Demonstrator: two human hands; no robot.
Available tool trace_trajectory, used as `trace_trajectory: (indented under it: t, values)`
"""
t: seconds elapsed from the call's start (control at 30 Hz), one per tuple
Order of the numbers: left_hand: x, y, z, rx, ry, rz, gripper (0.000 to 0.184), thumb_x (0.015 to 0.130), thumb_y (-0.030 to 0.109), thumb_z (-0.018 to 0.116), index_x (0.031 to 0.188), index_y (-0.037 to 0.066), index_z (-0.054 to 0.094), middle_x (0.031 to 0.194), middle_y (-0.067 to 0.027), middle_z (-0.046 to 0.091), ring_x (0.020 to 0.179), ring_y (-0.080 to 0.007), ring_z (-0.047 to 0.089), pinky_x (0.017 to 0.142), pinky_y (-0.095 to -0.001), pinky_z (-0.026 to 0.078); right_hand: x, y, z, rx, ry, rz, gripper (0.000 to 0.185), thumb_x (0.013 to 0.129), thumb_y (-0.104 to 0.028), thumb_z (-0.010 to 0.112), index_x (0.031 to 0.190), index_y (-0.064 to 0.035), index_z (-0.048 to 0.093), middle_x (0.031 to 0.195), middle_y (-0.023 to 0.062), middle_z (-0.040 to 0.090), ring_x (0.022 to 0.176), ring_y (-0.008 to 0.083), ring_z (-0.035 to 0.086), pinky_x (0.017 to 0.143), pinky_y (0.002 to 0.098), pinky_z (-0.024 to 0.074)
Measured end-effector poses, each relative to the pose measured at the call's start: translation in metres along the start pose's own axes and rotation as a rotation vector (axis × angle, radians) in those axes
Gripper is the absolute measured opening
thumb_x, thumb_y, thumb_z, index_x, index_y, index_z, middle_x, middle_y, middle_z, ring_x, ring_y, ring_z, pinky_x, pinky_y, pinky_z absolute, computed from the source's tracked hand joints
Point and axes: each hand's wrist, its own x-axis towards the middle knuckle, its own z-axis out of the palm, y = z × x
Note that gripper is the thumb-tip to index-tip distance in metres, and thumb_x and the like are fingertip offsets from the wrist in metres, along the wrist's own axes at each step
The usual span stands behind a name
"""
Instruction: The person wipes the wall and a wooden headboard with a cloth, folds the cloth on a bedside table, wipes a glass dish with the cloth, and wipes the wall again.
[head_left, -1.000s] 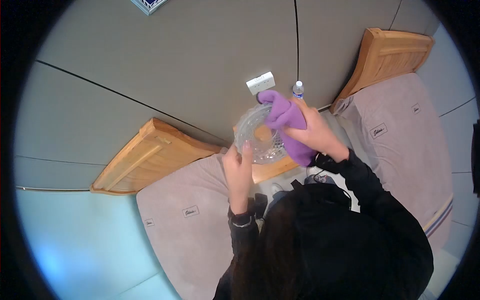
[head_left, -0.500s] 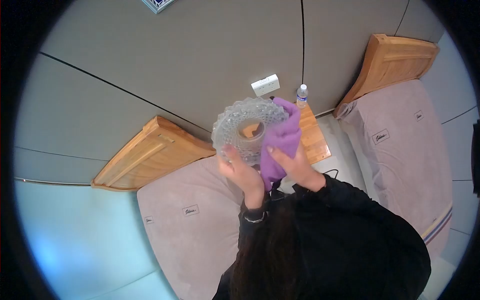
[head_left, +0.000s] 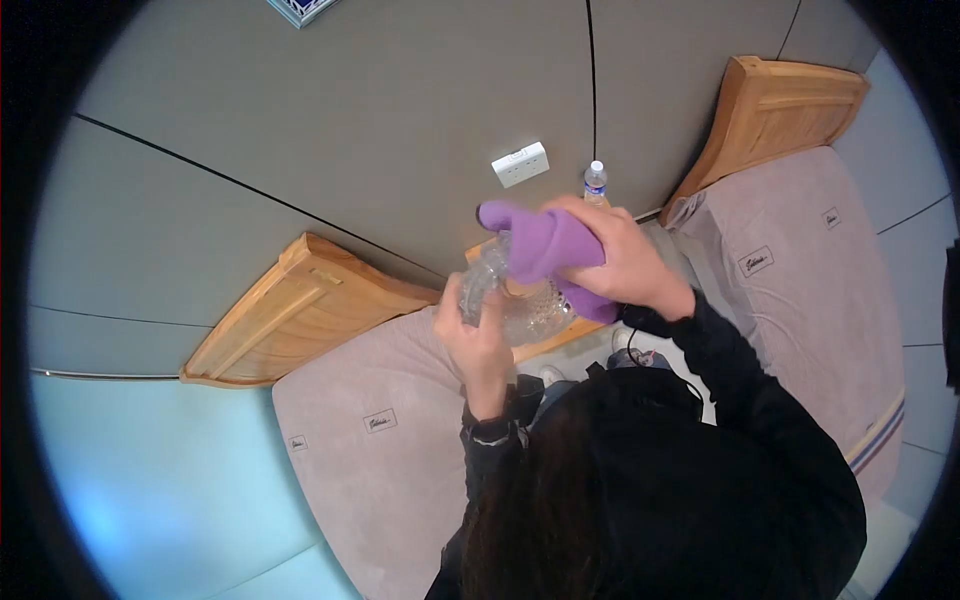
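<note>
A clear, textured glass dish with a scalloped rim is held up in front of me, tilted. My left hand grips its left edge, thumb on one face and fingers around the rim. My right hand is closed on a purple cloth, which is bunched over the dish's upper right rim. The cloth covers part of the dish, and some of my right fingertips are hidden behind it.
Below the dish is a small wooden table, with a water bottle at its back. Beds with wooden headboards stand on both sides, the left bed and the right bed. A white socket box is on the wall.
My right hand and the cloth have moved up along the dish to its top right rim. The dish has tipped and come slightly lower, with my left hand still on its left edge.
</note>
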Motion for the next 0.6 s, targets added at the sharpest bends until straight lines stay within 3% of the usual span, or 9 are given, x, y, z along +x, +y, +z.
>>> trace_trajectory:
  t: [0.03,0.13,0.2,0.27,0.3,0.4,0.5,0.6]
  values:
    - [0.001,0.003,0.004,-0.057,0.085,-0.025,0.026,0.089,0.015,0.062,0.105,-0.005,0.062,0.086,-0.0086,0.066,0.079,-0.0159,0.059,0.075,-0.0304,0.047,-0.007,-0.005,0.009,0.163,0.114,0.110,0.039,0.077,-0.013,0.070,0.114,-0.0071,0.058,0.103,0.0123,0.066,0.094,0.0264,0.065,0.083,0.0343,0.0488]
    - [0.002,0.009,0.029,-0.240,0.318,-0.083,0.028,0.091,0.017,0.060,0.107,-0.007,0.062,0.092,-0.0078,0.067,0.084,-0.0165,0.060,0.078,-0.0296,0.046,-0.031,-0.003,0.050,0.628,0.386,0.273,0.034,0.081,-0.010,0.067,0.114,-0.0054,0.058,0.116,0.0095,0.059,0.107,0.0219,0.058,0.094,0.0327,0.0429]
    - [0.003,0.005,0.038,-0.378,0.420,-0.091,0.028,0.093,0.016,0.058,0.109,-0.007,0.062,0.096,-0.0073,0.066,0.088,-0.0165,0.060,0.081,-0.0296,0.046,-0.040,0.009,0.063,0.475,0.377,0.146,0.030,0.084,-0.008,0.065,0.114,-0.0034,0.058,0.120,0.0086,0.055,0.112,0.0202,0.052,0.098,0.0325,0.0390]
    - [-0.009,-0.006,0.035,-0.261,0.307,-0.076,0.031,0.091,0.017,0.061,0.111,-0.007,0.061,0.096,-0.0095,0.068,0.089,-0.0175,0.062,0.081,-0.0308,0.047,-0.045,0.015,0.057,0.394,0.356,0.129,0.029,0.084,-0.007,0.065,0.113,-0.0034,0.059,0.119,0.0087,0.055,0.111,0.0192,0.052,0.098,0.0327,0.0392]
    - [-0.016,-0.009,0.033,-0.203,0.248,-0.071,0.033,0.090,0.018,0.062,0.112,-0.007,0.060,0.097,-0.0106,0.069,0.089,-0.0179,0.063,0.081,-0.0314,0.047,-0.038,0.010,0.047,0.557,0.353,0.249,0.028,0.083,-0.009,0.067,0.109,-0.0032,0.061,0.116,0.0086,0.057,0.109,0.0202,0.054,0.096,0.0323,0.0403]
    - [-0.007,0.009,0.005,0.250,-0.277,-0.144,0.035,0.085,0.020,0.068,0.110,-0.005,0.062,0.092,-0.0139,0.070,0.083,-0.0208,0.068,0.076,-0.0336,0.050,-0.027,0.020,0.008,0.523,0.251,0.249,0.031,0.078,-0.012,0.070,0.107,-0.0034,0.061,0.107,0.0092,0.062,0.099,0.0203,0.060,0.090,0.0318,0.0442]
    - [0.000,0.008,0.010,0.147,-0.268,-0.080,0.033,0.081,0.021,0.072,0.103,-0.003,0.064,0.085,-0.0158,0.070,0.074,-0.0241,0.069,0.070,-0.0341,0.051,-0.010,0.009,-0.025,0.165,0.021,0.111,0.037,0.074,-0.013,0.071,0.107,-0.0032,0.060,0.098,0.0104,0.065,0.089,0.0195,0.064,0.083,0.0319,0.0472]
    - [0.002,0.008,0.020,0.124,-0.133,0.063,0.027,0.083,0.019,0.070,0.098,-0.003,0.064,0.081,-0.0142,0.070,0.070,-0.0242,0.068,0.068,-0.0338,0.050,-0.002,0.001,-0.037,-0.013,-0.162,0.128,0.048,0.065,-0.012,0.071,0.110,0.0012,0.057,0.089,0.0145,0.064,0.091,0.0190,0.064,0.084,0.0313,0.0461]
